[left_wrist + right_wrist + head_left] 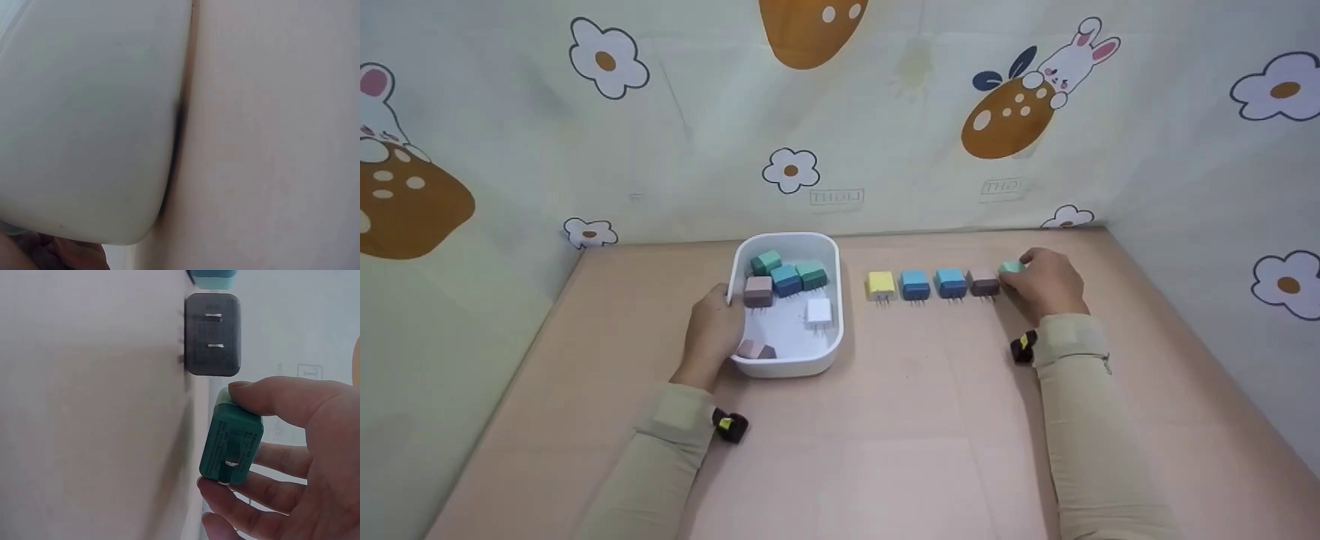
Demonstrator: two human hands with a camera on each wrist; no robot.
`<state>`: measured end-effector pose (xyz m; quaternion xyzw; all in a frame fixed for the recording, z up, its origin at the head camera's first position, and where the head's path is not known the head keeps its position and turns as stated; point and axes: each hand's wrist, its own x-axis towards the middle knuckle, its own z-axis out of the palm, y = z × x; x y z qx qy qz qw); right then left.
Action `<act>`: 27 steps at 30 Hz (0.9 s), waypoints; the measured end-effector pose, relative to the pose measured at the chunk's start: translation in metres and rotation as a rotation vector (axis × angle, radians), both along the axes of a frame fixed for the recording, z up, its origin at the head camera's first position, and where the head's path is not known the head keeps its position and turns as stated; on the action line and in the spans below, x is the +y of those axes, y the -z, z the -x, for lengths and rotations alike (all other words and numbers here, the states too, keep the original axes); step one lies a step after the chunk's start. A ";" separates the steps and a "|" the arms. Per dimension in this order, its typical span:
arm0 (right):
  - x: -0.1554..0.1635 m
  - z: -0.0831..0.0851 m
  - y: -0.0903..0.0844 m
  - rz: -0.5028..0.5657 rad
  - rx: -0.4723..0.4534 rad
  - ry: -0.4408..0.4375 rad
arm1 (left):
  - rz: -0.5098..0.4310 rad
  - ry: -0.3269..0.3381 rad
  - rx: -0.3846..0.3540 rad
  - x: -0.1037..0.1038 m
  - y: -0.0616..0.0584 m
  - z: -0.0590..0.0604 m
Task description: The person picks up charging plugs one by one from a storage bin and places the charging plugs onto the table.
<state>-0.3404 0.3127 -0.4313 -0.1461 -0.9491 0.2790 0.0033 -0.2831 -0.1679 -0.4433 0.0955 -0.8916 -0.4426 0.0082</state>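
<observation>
Green charger plug (232, 444) pinched in the right hand (1046, 285), right of the brown plug (984, 283); left hand (712, 330) grips the white tub (832, 341).

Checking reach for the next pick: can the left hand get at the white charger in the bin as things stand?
Probably yes. The left hand grips the white bin at its left rim, and the white charger lies uncovered on the open bin floor, nothing stacked on it. The hand would have to release the rim first.
</observation>
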 end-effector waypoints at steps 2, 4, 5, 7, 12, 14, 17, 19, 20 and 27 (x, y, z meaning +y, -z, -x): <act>0.001 0.001 0.002 -0.006 -0.006 -0.004 | -0.003 0.002 -0.002 0.001 -0.001 0.000; 0.001 0.001 0.003 -0.011 -0.011 -0.007 | -0.005 0.005 0.002 0.001 -0.002 0.000; 0.002 0.002 0.003 -0.012 -0.013 -0.008 | -0.005 0.007 0.004 0.001 -0.002 0.000; 0.002 0.002 0.003 -0.013 -0.016 -0.006 | -0.006 0.007 0.007 0.001 -0.002 0.000; 0.003 0.002 0.004 -0.005 -0.042 0.005 | -0.001 0.005 0.016 0.001 -0.001 0.001; 0.003 0.002 0.004 -0.006 -0.051 0.001 | 0.000 0.006 0.018 0.001 -0.001 0.001; 0.003 0.002 0.001 -0.016 -0.067 -0.025 | -0.003 0.005 0.016 0.000 0.000 0.001; 0.005 0.001 -0.002 -0.015 -0.090 -0.047 | -0.002 0.003 0.013 0.000 0.000 0.001; 0.006 0.000 -0.004 -0.011 -0.105 -0.060 | -0.003 0.002 0.013 -0.001 0.000 0.001; 0.010 -0.006 -0.015 0.098 -0.177 -0.077 | -0.004 0.008 0.015 -0.002 0.003 0.002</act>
